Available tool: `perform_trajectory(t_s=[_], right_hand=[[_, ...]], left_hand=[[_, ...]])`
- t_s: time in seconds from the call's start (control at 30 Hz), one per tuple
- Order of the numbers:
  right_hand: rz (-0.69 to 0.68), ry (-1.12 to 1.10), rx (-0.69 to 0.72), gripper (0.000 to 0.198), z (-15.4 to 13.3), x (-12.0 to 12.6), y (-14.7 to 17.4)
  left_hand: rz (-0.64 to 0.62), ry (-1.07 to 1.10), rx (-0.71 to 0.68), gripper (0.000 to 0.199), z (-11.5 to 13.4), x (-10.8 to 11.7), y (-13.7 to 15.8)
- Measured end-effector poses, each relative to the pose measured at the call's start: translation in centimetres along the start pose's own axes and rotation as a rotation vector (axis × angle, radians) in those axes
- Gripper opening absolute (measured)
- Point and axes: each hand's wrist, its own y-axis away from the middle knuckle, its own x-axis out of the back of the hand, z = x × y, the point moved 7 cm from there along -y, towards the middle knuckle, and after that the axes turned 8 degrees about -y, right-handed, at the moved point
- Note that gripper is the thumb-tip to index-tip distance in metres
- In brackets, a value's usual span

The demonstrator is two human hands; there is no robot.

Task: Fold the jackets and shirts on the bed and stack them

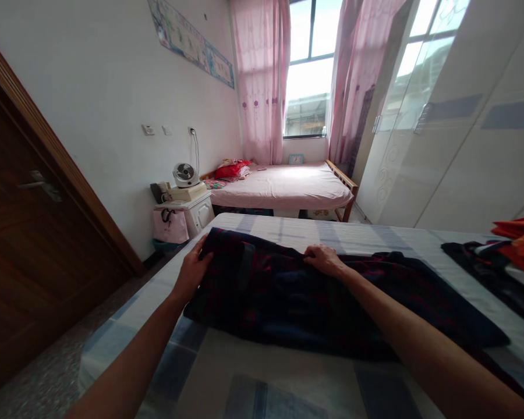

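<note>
A dark navy garment with a dim red plaid pattern (279,291) lies folded lengthwise across the bed in front of me. At its left end, my left hand (194,269) grips the side edge, fingers curled over the cloth. My right hand (325,260) is closed on the far edge near the middle, pinching the fabric. To the right the garment spreads out wider (436,302), passing under my right forearm. Its exact kind is hard to make out in the dark cloth.
The bed has a white and blue checked sheet (253,372). Dark clothes (475,262) and an orange garment (521,244) lie at the right. Beyond are a pink-covered bed (283,183), a nightstand (198,214) with a fan (186,174), a wardrobe (441,145) and a wooden door (39,233).
</note>
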Motion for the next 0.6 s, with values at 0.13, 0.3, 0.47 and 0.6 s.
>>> perform_trajectory(t_s=[0.13,0.3,0.47,0.6], right_hand=[[0.08,0.002,-0.042,0.025,0.0,0.0,0.4],[0.244,-0.045,0.046,0.03,-3.0,0.6,1.6],[0.275,-0.208,0.214,0.038,-8.5,-0.6,3.6],[0.14,-0.454,0.194,0.054,-12.1,-2.4,5.5]], left_hand=[[-0.219,0.077,0.285,0.05,-3.9,-0.8,1.1],[-0.439,0.075,0.341,0.044,-3.6,-1.4,2.8],[-0.389,-0.044,0.191,0.039,-1.5,-2.4,2.8],[-0.379,0.044,0.182,0.044,0.0,-3.2,3.7]])
